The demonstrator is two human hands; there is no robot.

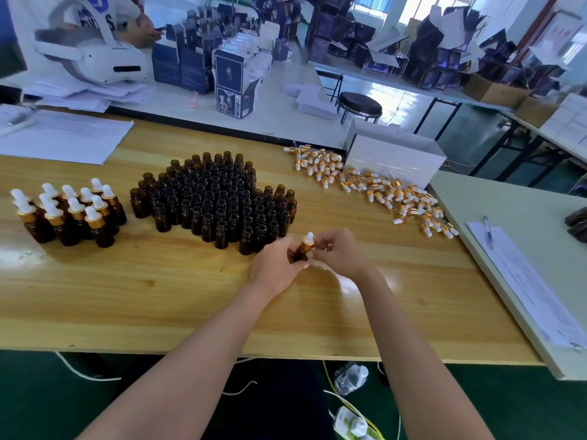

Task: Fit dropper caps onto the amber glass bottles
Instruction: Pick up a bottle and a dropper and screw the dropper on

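Left grip (276,265) is closed round one bottle (298,253) at mid-surface (158,296), steadying it. Right grip (336,252) pinches its cap (307,242), apparently to screw it down. Uncapped bottles (216,198) stand just behind, capped bottles (70,211) far left and loose caps (381,188) right, all within reach.

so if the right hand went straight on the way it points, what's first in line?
The right hand would probably meet the uncapped bottles, just past the bottle it holds with the left hand; depth unclear.
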